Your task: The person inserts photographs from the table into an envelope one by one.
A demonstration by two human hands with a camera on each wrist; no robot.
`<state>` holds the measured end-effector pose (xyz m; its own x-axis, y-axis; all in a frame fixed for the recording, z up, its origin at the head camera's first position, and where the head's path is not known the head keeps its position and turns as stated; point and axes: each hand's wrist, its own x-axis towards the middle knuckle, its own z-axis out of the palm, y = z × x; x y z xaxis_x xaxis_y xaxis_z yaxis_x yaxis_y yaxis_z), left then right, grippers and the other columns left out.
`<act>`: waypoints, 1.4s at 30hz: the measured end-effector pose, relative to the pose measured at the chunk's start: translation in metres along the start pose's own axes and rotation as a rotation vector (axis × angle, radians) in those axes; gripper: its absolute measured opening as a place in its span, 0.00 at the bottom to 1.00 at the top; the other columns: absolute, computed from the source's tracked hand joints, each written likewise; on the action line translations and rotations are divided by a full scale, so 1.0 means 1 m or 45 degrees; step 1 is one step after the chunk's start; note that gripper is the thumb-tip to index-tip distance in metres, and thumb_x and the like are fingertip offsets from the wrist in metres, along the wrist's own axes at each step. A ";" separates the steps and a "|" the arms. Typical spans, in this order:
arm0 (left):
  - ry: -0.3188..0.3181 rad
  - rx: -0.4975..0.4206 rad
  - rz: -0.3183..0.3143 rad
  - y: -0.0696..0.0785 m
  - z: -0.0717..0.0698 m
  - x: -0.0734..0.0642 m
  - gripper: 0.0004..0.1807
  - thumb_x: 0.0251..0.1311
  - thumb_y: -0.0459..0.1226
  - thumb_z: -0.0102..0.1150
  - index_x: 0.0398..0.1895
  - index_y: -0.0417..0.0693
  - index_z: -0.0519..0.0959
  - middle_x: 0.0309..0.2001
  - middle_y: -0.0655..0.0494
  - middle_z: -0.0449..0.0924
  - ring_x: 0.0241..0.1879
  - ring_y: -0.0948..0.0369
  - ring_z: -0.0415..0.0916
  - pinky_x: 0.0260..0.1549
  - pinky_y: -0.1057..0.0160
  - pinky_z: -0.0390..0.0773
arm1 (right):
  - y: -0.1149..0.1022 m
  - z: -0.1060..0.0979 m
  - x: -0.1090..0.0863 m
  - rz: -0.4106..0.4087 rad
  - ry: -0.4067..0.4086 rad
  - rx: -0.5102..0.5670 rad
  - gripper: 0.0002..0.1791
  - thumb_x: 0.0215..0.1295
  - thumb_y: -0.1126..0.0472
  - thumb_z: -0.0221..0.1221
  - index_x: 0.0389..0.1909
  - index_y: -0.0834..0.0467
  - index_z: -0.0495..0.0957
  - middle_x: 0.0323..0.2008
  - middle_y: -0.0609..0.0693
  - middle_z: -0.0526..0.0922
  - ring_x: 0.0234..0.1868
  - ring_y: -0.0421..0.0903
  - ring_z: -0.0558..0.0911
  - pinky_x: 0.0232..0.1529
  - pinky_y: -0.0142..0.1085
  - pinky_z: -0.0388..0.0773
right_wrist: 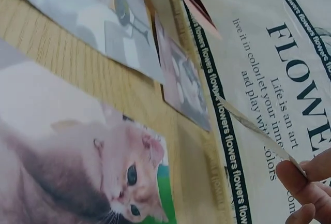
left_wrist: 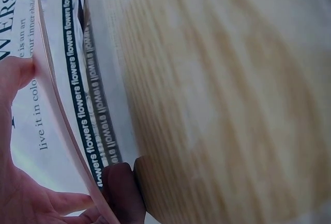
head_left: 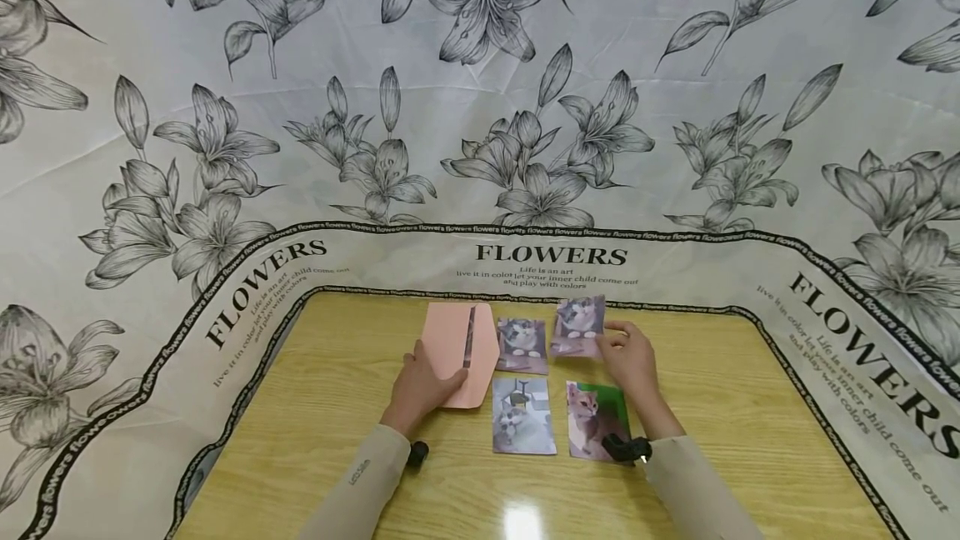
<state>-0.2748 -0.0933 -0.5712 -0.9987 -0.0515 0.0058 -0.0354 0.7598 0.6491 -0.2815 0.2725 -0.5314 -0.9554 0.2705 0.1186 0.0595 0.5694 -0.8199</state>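
Observation:
My left hand (head_left: 423,390) grips a pink envelope (head_left: 442,327) by its lower part, thumb on the near face. Its flap points right, and a strip of a picture shows through the dark slit. The left wrist view has the envelope (left_wrist: 57,105) edge-on between thumb and fingers. Over at the right, my right hand (head_left: 632,361) pinches a cat photo (head_left: 577,323) by its right edge; in the right wrist view that photo (right_wrist: 256,130) appears as a thin edge, tilted up above the table.
Three more cat photos lie face up: a similar grey-and-white cat photo (head_left: 522,343) beside the envelope, a pale cat photo (head_left: 523,422) nearer me, and a brown cat photo (head_left: 592,413) under my right wrist. A flower-printed cloth (head_left: 551,269) borders the wooden table (head_left: 315,440).

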 end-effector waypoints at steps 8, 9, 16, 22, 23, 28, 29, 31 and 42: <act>0.001 0.000 -0.002 0.000 0.000 0.001 0.66 0.58 0.63 0.73 0.83 0.29 0.51 0.65 0.23 0.68 0.49 0.38 0.81 0.51 0.39 0.83 | -0.017 0.012 -0.004 -0.078 0.042 0.075 0.21 0.75 0.59 0.65 0.64 0.63 0.80 0.37 0.59 0.92 0.31 0.42 0.81 0.28 0.33 0.73; 0.001 0.001 -0.001 0.000 0.000 0.001 0.66 0.58 0.63 0.73 0.83 0.29 0.51 0.65 0.23 0.68 0.49 0.38 0.81 0.51 0.39 0.83 | -0.019 0.014 -0.005 -0.082 0.040 0.081 0.21 0.75 0.59 0.65 0.64 0.63 0.80 0.37 0.59 0.92 0.30 0.42 0.81 0.28 0.33 0.73; 0.003 0.012 0.001 0.000 0.001 0.001 0.66 0.58 0.64 0.73 0.83 0.29 0.51 0.64 0.23 0.68 0.48 0.38 0.81 0.50 0.39 0.83 | -0.028 0.030 -0.012 -0.087 -0.002 0.190 0.20 0.73 0.60 0.67 0.63 0.62 0.81 0.35 0.57 0.92 0.28 0.41 0.79 0.27 0.32 0.73; 0.004 0.016 -0.001 0.001 0.001 0.001 0.66 0.58 0.64 0.73 0.83 0.29 0.51 0.64 0.23 0.68 0.48 0.38 0.81 0.50 0.39 0.83 | -0.034 0.045 -0.019 -0.109 -0.049 0.254 0.20 0.73 0.60 0.67 0.62 0.61 0.81 0.34 0.55 0.92 0.27 0.42 0.79 0.26 0.32 0.73; 0.004 0.016 -0.001 0.001 0.001 0.001 0.66 0.58 0.64 0.72 0.83 0.29 0.51 0.64 0.23 0.68 0.48 0.38 0.81 0.50 0.39 0.83 | -0.035 0.048 -0.020 -0.108 -0.055 0.260 0.20 0.73 0.60 0.68 0.62 0.61 0.81 0.34 0.54 0.92 0.26 0.42 0.79 0.26 0.32 0.73; -0.001 0.015 0.002 0.000 0.001 0.001 0.66 0.58 0.64 0.72 0.83 0.29 0.51 0.65 0.23 0.67 0.50 0.37 0.81 0.52 0.39 0.82 | -0.039 0.062 -0.024 -0.113 -0.086 0.281 0.20 0.72 0.61 0.68 0.62 0.62 0.81 0.33 0.54 0.91 0.26 0.41 0.79 0.26 0.32 0.73; -0.004 0.015 0.001 -0.001 0.001 0.001 0.66 0.58 0.64 0.72 0.83 0.29 0.51 0.65 0.23 0.67 0.51 0.37 0.81 0.52 0.39 0.82 | -0.040 0.065 -0.024 -0.117 -0.087 0.285 0.20 0.72 0.62 0.68 0.61 0.62 0.81 0.32 0.55 0.91 0.26 0.41 0.79 0.25 0.31 0.73; -0.008 0.015 0.002 -0.002 0.001 0.001 0.66 0.58 0.64 0.72 0.83 0.29 0.51 0.66 0.22 0.67 0.52 0.36 0.81 0.53 0.39 0.82 | -0.042 0.072 -0.025 -0.125 -0.094 0.294 0.19 0.71 0.63 0.68 0.60 0.63 0.82 0.32 0.56 0.91 0.25 0.41 0.78 0.25 0.31 0.72; -0.015 0.013 -0.008 0.001 -0.001 0.000 0.67 0.58 0.64 0.72 0.83 0.29 0.50 0.67 0.22 0.66 0.53 0.35 0.81 0.54 0.39 0.82 | -0.052 0.096 -0.030 -0.114 -0.144 0.285 0.20 0.72 0.62 0.68 0.61 0.62 0.82 0.34 0.56 0.92 0.30 0.42 0.81 0.28 0.33 0.73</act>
<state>-0.2744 -0.0929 -0.5697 -0.9988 -0.0485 -0.0071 -0.0418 0.7662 0.6412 -0.2841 0.1602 -0.5459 -0.9810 0.1308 0.1431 -0.0803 0.3977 -0.9140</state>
